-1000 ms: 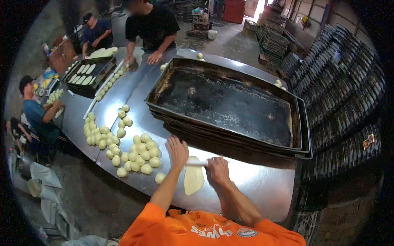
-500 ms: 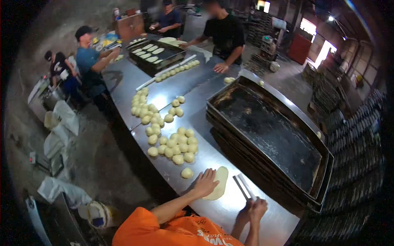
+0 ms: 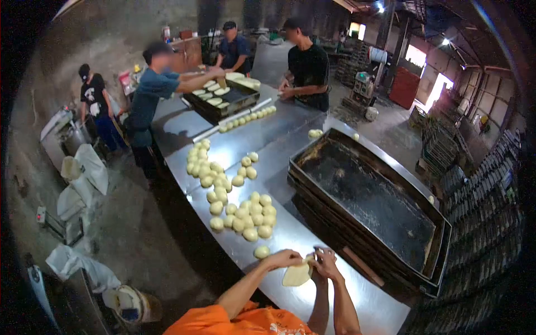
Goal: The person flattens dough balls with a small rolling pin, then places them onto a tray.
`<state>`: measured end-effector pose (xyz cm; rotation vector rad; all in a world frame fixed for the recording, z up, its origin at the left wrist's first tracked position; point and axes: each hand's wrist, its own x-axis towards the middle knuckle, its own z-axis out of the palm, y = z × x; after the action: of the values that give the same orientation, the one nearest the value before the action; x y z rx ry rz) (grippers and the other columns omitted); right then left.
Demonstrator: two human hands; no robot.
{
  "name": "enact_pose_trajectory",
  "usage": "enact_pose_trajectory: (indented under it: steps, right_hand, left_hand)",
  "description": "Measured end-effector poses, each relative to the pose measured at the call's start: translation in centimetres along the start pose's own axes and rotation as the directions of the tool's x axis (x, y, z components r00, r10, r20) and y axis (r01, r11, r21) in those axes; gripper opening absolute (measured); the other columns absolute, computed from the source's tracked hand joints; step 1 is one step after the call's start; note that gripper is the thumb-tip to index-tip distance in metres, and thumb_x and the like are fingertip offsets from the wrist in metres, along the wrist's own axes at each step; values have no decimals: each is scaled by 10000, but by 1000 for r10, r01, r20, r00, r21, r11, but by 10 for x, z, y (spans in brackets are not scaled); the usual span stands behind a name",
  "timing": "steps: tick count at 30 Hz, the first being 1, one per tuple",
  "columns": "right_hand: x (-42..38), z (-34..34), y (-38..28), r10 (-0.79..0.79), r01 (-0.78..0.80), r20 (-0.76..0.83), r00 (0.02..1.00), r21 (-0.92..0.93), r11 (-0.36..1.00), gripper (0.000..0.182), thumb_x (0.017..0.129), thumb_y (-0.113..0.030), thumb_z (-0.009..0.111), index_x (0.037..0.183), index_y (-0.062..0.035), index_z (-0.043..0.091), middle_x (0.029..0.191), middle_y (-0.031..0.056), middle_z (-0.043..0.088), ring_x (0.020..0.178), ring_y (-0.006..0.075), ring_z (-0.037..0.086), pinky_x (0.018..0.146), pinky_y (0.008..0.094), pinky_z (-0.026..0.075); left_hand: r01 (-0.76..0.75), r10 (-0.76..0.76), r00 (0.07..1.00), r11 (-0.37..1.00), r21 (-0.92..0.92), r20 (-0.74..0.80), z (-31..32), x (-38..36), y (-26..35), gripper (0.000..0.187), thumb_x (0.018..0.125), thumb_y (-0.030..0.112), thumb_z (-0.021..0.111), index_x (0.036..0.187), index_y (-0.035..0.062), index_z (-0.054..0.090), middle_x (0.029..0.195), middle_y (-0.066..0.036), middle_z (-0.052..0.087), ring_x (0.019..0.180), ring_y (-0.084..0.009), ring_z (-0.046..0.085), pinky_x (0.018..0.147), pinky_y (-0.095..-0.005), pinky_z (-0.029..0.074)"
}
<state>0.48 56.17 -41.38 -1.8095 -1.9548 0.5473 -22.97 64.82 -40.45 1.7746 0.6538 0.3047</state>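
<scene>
Since half a second ago the right hand [image 3: 325, 262] has been brought off the rolling pin [image 3: 363, 266] and over to the flattened dough piece [image 3: 296, 274], where it is now joined by the left hand [image 3: 286, 258]; the pin is left lying on the steel table [image 3: 357, 301], between the dough and the stacked trays.

Nearest the camera, the dough piece is seen at the table's near edge, its far end lifted and pinched by both hands. The fingers of each hand are closed together on that far end, though exactly how the fingertips sit on it cannot be told at this size. The step in hand is judged to be the rolling-up or folding of the sheet from its far end. It is best done with an even, light pinch across the whole width, so the soft sheet is neither torn nor stretched lopsided, and with the near end kept flat on the steel while the far end is turned over.

Just beyond the hands, a single dough ball [image 3: 261, 252] is seen, and past it a cluster of dough balls [image 3: 245, 215] spread along the table. To the right, a stack of dark baking trays [image 3: 368, 195] is set on the table. Farther off, a tray holding shaped pieces [image 3: 222, 97] is being attended by other people standing around the table's far end.
</scene>
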Motion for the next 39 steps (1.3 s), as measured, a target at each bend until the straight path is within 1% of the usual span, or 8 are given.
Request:
enact_pose_trajectory:
  steps: [4, 10, 16, 25, 28, 30, 34, 39]
  right_hand:
    - [-14, -16, -10, 154, -171, 76, 985, 539, 825, 221, 908, -214, 705, 1051, -52, 657, 895, 31, 651, 817, 153, 601, 766, 327, 505]
    - [-14, -59, -62, 370, -389, 364, 855, 921, -6, 278, 920, -230, 728, 1095, -49, 611, 874, -24, 607, 761, 64, 564, 606, 228, 469]
    - [104, -198, -120, 276, 18, -94, 957, 964, 267, 323, 968, -247, 660, 1185, -10, 623, 926, 6, 611, 786, 93, 559, 683, 241, 478]
    - [252, -189, -51, 419, -164, 114, 901, 983, 86, 577, 1009, -574, 441, 1084, -28, 613, 1062, 108, 630, 949, 219, 623, 804, 414, 512]
    - [283, -151, -26, 520, -217, -41, 853, 879, 425, 599, 1040, -529, 370, 1119, 2, 635, 1094, 168, 630, 1052, 284, 595, 951, 425, 452]
    - [279, -146, -22, 203, -132, -447, 871, 186, 974, 534, 1033, -394, 434, 1283, 63, 551, 1330, 275, 527, 1254, 405, 487, 1081, 474, 361]
    - [218, -176, -79, 14, -89, -832, 554, -43, 995, 342, 938, -117, 596, 1242, 39, 575, 1307, 238, 546, 1229, 426, 500, 1041, 454, 412]
    - [51, -96, -59, -99, -52, -765, 637, -171, 984, 259, 764, 33, 644, 1019, -11, 660, 1029, 172, 615, 1013, 361, 596, 906, 457, 472]
  left_hand:
    - [180, -117, 982, 817, -548, 147, 6, -8, -14, 317, 1001, 318, 611, 1184, 62, 641, 998, -1, 661, 944, -92, 592, 807, -281, 489]
    - [143, -138, 987, 510, -848, 83, -21, 6, 18, 379, 982, 346, 636, 1241, 71, 600, 1072, 4, 655, 932, -89, 611, 818, -281, 521]
    - [-300, 311, 950, 917, -263, 1, -199, 97, 182, 237, 1024, 311, 577, 1061, 89, 652, 832, 72, 561, 750, -38, 498, 657, -222, 439]
    - [264, -256, 964, 926, -270, 64, -261, 235, 179, 852, 837, 855, 418, 983, 55, 673, 903, -30, 668, 802, -122, 595, 723, -229, 434]
    - [219, -215, 976, 951, -219, 41, -249, 248, 149, 736, 890, 766, 468, 852, 63, 684, 707, -18, 631, 740, -166, 594, 708, -269, 442]
    - [-188, 178, 953, 982, -17, -244, -238, 263, 116, 642, 937, 632, 545, 903, 1, 661, 842, -65, 657, 820, -209, 608, 758, -339, 471]
    - [-487, 459, 735, 869, 83, -499, -222, 178, 143, 411, 1021, 268, 553, 1280, -51, 561, 1287, -146, 596, 1231, -215, 529, 1033, -340, 423]
    - [5, 54, 807, 995, 98, -588, -171, 16, 54, 270, 1006, 191, 565, 1152, -24, 641, 1032, -152, 694, 991, -223, 649, 869, -346, 504]
